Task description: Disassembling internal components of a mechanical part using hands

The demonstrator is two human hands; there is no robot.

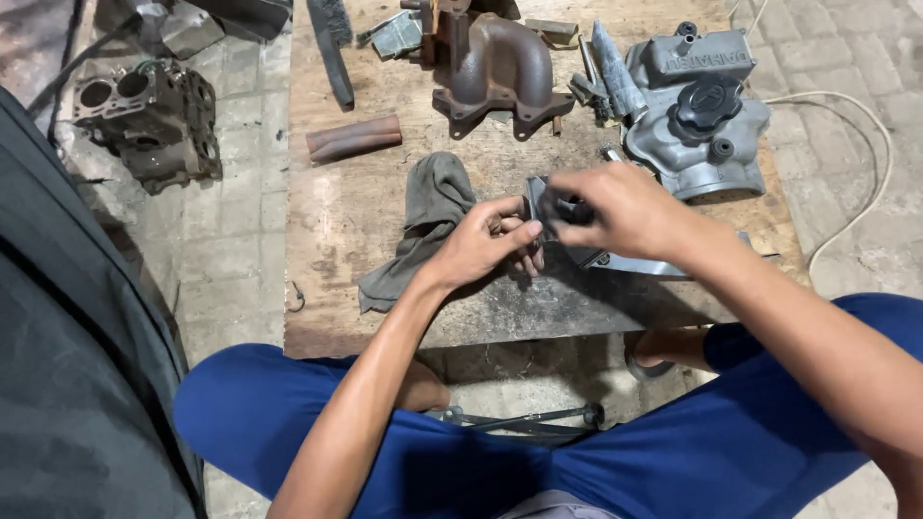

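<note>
My left hand (pixel 488 242) grips the near edge of a small flat metal part (pixel 538 195) held above a wooden board (pixel 336 207). My right hand (pixel 615 207) closes over the same part from the right, its fingers pinching a dark piece against it. Much of the part is hidden by both hands. A grey rag (pixel 423 216) lies on the board just left of my left hand. A flat shiny metal piece (pixel 635 262) sticks out beneath my right wrist.
On the board's far side lie a rusty cast manifold (pixel 495 72), a grey valve cover with a black cap (pixel 697 111), a brown rubber hose piece (pixel 354 137) and a dark strip (pixel 332 48). An engine block (pixel 149 120) sits on the paved floor at left. A white cable (pixel 856 163) runs at right.
</note>
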